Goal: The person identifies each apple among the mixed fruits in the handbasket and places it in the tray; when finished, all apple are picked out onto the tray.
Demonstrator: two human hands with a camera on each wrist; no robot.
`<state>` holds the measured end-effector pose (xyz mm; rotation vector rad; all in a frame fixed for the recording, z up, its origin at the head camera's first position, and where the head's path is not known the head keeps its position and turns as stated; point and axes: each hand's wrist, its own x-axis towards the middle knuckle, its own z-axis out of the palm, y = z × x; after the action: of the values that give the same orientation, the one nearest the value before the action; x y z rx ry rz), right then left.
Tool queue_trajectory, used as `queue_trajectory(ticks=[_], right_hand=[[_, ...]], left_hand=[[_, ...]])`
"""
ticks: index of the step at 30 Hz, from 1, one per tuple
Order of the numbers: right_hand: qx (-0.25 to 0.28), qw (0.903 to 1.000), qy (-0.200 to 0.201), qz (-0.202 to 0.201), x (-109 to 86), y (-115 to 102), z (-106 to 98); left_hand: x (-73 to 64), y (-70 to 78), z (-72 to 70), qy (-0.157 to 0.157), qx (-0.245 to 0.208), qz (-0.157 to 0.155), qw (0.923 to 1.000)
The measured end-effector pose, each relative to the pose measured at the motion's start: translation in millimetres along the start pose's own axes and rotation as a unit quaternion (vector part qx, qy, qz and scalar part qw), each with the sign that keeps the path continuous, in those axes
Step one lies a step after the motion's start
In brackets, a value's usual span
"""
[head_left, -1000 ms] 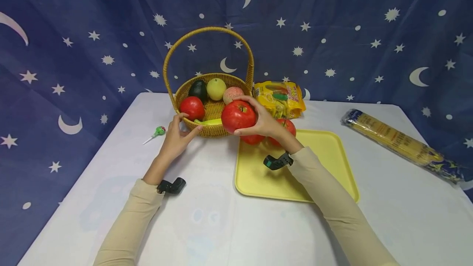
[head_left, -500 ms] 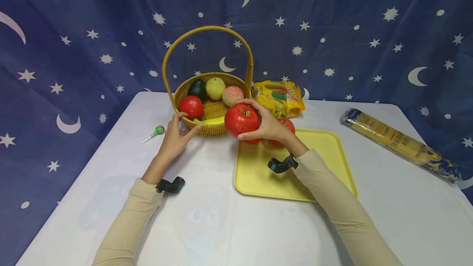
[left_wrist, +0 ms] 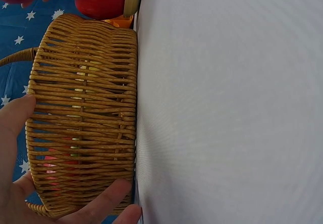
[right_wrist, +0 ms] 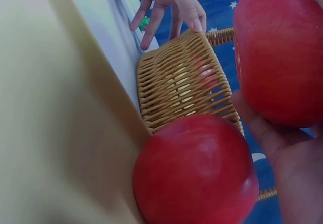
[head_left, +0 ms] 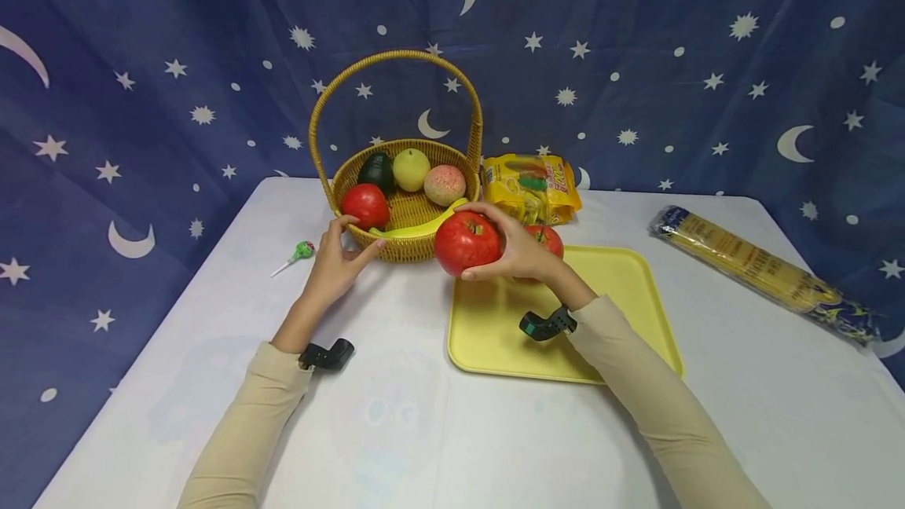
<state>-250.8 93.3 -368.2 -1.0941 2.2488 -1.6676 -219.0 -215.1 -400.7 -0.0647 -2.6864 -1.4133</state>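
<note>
My right hand [head_left: 519, 248] grips a large red apple [head_left: 465, 244] above the left back corner of the yellow tray [head_left: 558, 348], just right of the basket's front. Another red apple [head_left: 546, 239] sits on the tray, partly behind this hand. A red apple [right_wrist: 197, 171] looms below the held one in the right wrist view. My left hand [head_left: 332, 265] rests at the left front of the wicker basket [left_wrist: 83, 113], thumb and fingertips spread along its rim and wall. Its fingers [right_wrist: 156, 19] look straight and splayed in the right wrist view.
In the basket are a red fruit [head_left: 365, 206], an avocado [head_left: 377, 172], a yellow-green pear [head_left: 412, 170], a pinkish peach [head_left: 445, 185] and a banana [head_left: 417, 231]. Around it lie a lollipop [head_left: 304, 250], a yellow snack bag [head_left: 530, 188] and a long noodle packet [head_left: 756, 265].
My right hand has carried the apple slightly right and down, away from the basket, and more of the banana shows. My left hand has stayed at the basket.
</note>
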Motion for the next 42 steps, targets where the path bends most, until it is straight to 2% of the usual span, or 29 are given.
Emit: queue_trajectory(ticks=[6,18,33,42], right_hand=[[-0.014,0.9999,-0.004,0.004,-6.5,2,-2],[0.006,0.9999,-0.008,-0.014,-14.2,3,-6],[-0.005,0.9996,-0.029,-0.005,-24.6,9,0],[0.010,0.9994,-0.031,-0.010,-34.0,9,2]], left_hand=[[0.2,0.2,1.5,-0.001,0.001,-0.004,1.0000],[-0.4,0.8,0.8,0.003,0.002,-0.001,1.0000],[-0.2,0.8,0.2,0.001,0.000,-0.007,1.0000],[-0.9,1.8,0.5,-0.002,0.002,-0.008,1.0000]])
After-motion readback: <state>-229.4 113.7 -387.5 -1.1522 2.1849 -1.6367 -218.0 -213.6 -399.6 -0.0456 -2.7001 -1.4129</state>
